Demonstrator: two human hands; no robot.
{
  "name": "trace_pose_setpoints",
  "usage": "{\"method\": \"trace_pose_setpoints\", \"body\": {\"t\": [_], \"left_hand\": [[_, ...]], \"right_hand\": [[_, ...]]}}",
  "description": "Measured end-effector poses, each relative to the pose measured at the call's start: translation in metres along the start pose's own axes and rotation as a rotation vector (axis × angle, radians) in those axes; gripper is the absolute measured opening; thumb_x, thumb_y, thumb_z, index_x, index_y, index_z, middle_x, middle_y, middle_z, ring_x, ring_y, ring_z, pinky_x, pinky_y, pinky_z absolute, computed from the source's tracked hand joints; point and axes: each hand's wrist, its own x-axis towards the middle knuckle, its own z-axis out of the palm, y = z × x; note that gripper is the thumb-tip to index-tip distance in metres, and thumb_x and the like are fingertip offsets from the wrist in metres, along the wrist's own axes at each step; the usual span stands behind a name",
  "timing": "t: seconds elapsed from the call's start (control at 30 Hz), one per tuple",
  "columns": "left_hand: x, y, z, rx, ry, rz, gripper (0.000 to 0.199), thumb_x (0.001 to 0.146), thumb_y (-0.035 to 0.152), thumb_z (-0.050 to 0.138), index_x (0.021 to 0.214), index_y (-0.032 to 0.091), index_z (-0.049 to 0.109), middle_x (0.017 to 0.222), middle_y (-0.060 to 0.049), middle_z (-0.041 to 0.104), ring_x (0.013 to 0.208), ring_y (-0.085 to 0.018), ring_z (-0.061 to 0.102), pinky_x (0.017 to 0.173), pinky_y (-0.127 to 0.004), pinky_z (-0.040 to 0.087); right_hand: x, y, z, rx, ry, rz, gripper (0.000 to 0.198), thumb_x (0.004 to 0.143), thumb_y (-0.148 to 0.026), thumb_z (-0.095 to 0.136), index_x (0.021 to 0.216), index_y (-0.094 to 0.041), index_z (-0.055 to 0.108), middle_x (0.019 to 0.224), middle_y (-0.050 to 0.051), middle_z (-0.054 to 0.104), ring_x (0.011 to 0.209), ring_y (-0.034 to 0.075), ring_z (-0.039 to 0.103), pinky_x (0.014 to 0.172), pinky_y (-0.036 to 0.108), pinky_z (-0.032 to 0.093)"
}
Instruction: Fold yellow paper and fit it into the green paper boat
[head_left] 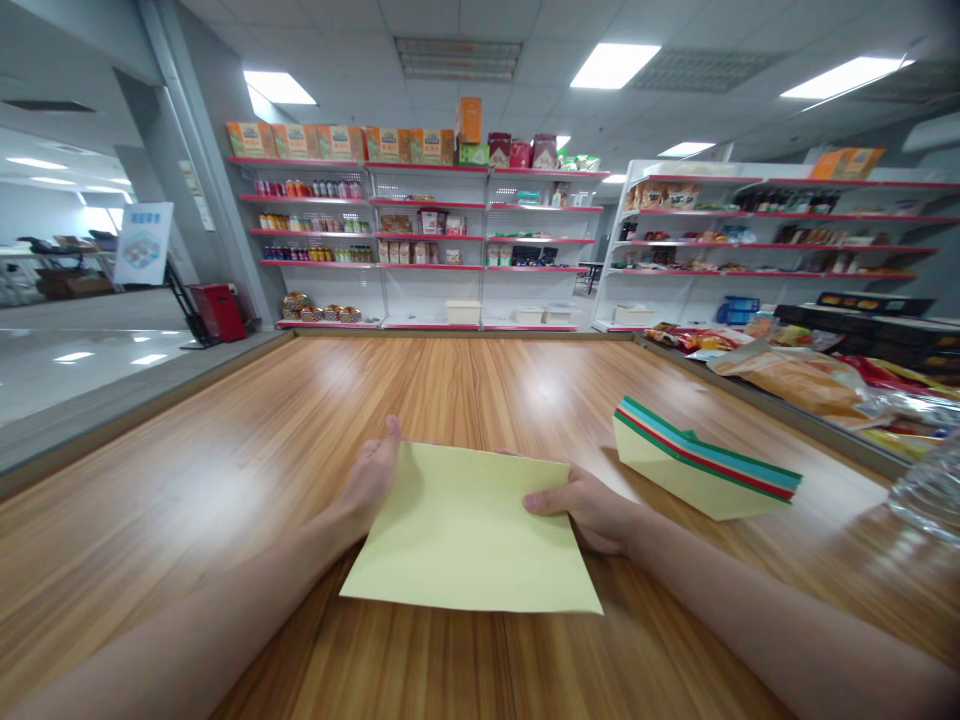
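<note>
A pale yellow sheet of paper (pixel 472 540) is held up above the wooden table, its near edge slightly curved. My left hand (pixel 373 470) grips the sheet's left edge, thumb pointing up and the other fingers partly hidden behind the paper. On the right edge, my right hand (pixel 592 505) pinches it with the thumb on the front face and the fingers behind. To the right of that hand stands a folded stack of coloured paper (pixel 697 465), pale yellow on its near side, with green, blue and red layers showing along the top.
The wood-grain table (pixel 187 480) has a raised rim. A clear plastic container (pixel 930 490) is at the right edge. Packaged snacks (pixel 802 380) and dark boxes (pixel 877 335) lie beyond the right rim. Stocked shelves (pixel 427 240) line the back; a sign (pixel 142 245) stands left.
</note>
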Motion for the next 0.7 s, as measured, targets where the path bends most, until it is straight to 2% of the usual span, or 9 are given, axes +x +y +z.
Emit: {"method": "trace_pose_setpoints", "body": {"t": [0.13, 0.2, 0.3, 0.43, 0.53, 0.7], "left_hand": [[0.0041, 0.002, -0.0033, -0.121, -0.021, 0.059, 0.056, 0.076, 0.061, 0.052, 0.098, 0.011, 0.065, 0.098, -0.016, 0.069, 0.078, -0.027, 0.066, 0.066, -0.037, 0.053], [0.0053, 0.0023, -0.0045, -0.117, -0.009, 0.154, 0.05, 0.074, 0.054, 0.06, 0.098, 0.011, 0.065, 0.102, -0.016, 0.068, 0.082, -0.026, 0.066, 0.071, -0.037, 0.052], [0.005, 0.0024, -0.0049, 0.054, 0.0, 0.233, 0.037, 0.07, 0.042, 0.069, 0.09, 0.012, 0.066, 0.091, -0.012, 0.07, 0.076, -0.022, 0.065, 0.069, -0.031, 0.05], [0.0009, 0.0043, -0.0009, 0.336, -0.045, 0.208, 0.028, 0.066, 0.04, 0.072, 0.074, 0.014, 0.068, 0.069, -0.004, 0.066, 0.059, -0.014, 0.058, 0.054, -0.022, 0.043], [-0.0011, 0.0058, 0.0025, 0.448, -0.071, 0.21, 0.03, 0.068, 0.043, 0.069, 0.065, 0.014, 0.064, 0.06, 0.0, 0.059, 0.052, -0.01, 0.051, 0.047, -0.019, 0.036], [0.0005, 0.0041, 0.0024, 0.476, -0.061, 0.236, 0.043, 0.071, 0.049, 0.064, 0.052, 0.016, 0.044, 0.047, 0.006, 0.039, 0.042, -0.006, 0.036, 0.04, -0.018, 0.024]], "right_hand": [[-0.0006, -0.0001, -0.0001, -0.005, 0.003, 0.008, 0.076, 0.065, -0.003, 0.067, 0.134, -0.021, 0.041, 0.113, 0.012, 0.063, 0.099, 0.025, 0.062, 0.088, 0.044, 0.048], [-0.001, 0.0, 0.0002, -0.023, -0.003, 0.006, 0.075, 0.066, -0.004, 0.067, 0.134, -0.021, 0.041, 0.112, 0.012, 0.063, 0.099, 0.025, 0.062, 0.088, 0.044, 0.048], [-0.0013, 0.0012, 0.0002, -0.066, -0.029, 0.01, 0.072, 0.068, -0.007, 0.067, 0.134, -0.019, 0.041, 0.111, 0.013, 0.063, 0.098, 0.025, 0.062, 0.088, 0.043, 0.047], [-0.0012, 0.0024, -0.0002, -0.097, -0.05, 0.013, 0.072, 0.068, -0.009, 0.068, 0.134, -0.018, 0.041, 0.11, 0.013, 0.064, 0.095, 0.025, 0.063, 0.086, 0.043, 0.048], [-0.0011, 0.0019, -0.0001, -0.103, -0.041, 0.02, 0.073, 0.068, -0.01, 0.068, 0.134, -0.019, 0.041, 0.109, 0.013, 0.064, 0.093, 0.025, 0.064, 0.083, 0.042, 0.05], [-0.0011, 0.0014, 0.0002, -0.124, -0.05, 0.019, 0.071, 0.069, -0.01, 0.068, 0.134, -0.02, 0.042, 0.11, 0.013, 0.064, 0.095, 0.025, 0.063, 0.082, 0.041, 0.05]]}}
